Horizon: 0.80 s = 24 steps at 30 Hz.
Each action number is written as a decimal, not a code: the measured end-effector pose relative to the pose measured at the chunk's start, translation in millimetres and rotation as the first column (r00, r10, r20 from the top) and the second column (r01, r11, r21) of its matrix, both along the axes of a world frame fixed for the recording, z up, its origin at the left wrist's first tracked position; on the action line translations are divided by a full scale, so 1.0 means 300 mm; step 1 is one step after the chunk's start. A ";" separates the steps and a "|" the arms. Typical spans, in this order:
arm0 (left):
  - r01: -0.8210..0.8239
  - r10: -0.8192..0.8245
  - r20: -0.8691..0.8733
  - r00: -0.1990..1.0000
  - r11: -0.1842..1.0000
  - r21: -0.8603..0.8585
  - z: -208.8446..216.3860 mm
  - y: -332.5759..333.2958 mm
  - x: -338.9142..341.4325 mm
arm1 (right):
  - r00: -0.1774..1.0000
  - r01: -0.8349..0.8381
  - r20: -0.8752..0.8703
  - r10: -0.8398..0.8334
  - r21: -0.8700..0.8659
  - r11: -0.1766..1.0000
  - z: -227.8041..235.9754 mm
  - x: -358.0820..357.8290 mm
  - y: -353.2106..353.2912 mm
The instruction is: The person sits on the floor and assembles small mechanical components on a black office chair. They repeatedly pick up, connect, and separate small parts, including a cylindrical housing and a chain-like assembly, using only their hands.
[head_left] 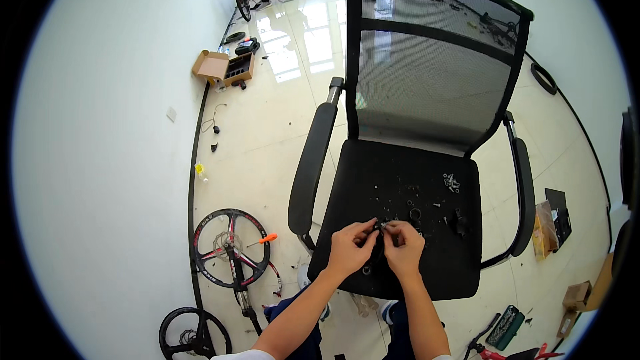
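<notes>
Head view. Left hand (351,249) and right hand (405,247) both have fingertips closed in a pinch on a small dark part (380,225), held just above the front half of the chair seat (373,167). Risk, as I judge it: a slack pinch could drop the part among the ring (415,214) and other loose bits, dark on dark. A knock to the chair might scatter the screws (452,183). Hard to make out: the part's shape, mostly covered by fingers; what lies under the wrists. Forearms cut off at lower edge.
</notes>
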State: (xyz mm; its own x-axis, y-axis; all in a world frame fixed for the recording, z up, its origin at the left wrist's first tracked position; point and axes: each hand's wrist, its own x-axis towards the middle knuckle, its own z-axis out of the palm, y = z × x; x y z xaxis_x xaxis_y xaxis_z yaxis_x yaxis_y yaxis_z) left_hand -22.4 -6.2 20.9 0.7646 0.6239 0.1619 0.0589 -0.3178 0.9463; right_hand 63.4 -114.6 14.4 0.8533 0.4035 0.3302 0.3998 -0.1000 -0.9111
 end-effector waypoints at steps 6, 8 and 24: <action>-0.014 0.014 0.009 1.000 1.000 -0.012 0.010 0.010 -0.007 | 0.892 -0.099 -0.438 0.111 0.049 0.994 0.059 0.005 -0.028; -0.004 0.004 0.016 1.000 0.999 -0.044 -0.007 -0.009 -0.015 | 0.840 -0.165 -0.510 0.186 0.088 0.982 0.009 0.023 -0.037; 0.030 -0.029 0.034 0.999 0.999 -0.039 0.001 -0.008 0.016 | 0.997 -0.064 0.030 0.068 -0.118 0.991 0.031 0.024 -0.044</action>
State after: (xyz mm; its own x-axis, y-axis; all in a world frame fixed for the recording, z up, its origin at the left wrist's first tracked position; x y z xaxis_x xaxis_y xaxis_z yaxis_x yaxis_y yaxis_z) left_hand -17.6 -8.5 21.3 0.7774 0.6075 0.1632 0.0182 -0.2812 0.9595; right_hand 70.5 -127.7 23.8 0.8126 0.4961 0.3058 0.4398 -0.1778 -0.8803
